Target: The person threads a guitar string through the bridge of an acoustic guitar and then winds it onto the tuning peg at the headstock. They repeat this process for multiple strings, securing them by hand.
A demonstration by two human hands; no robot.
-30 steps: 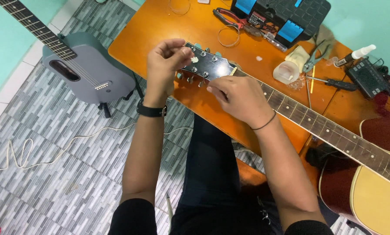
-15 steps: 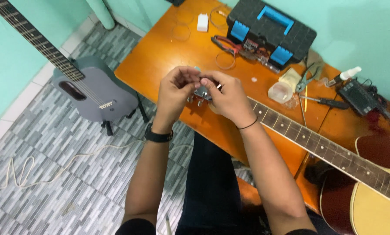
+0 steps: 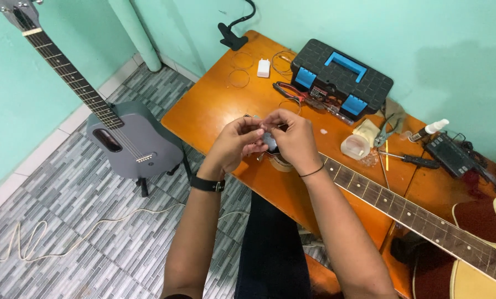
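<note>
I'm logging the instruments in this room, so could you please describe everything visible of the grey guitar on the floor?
The grey guitar stands upright on a dark stand on the tiled floor, left of the orange table. Its matte body has an oblong sound hole near the upper edge, a small bridge and strings. The dark fretted neck leans up toward the green wall. Neither hand touches it.

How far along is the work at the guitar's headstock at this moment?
Done: tools and coiled strings lie out on the table. In hand: left hand and right hand close over the guitar headstock. Left: no strings visible along the neck.
</note>
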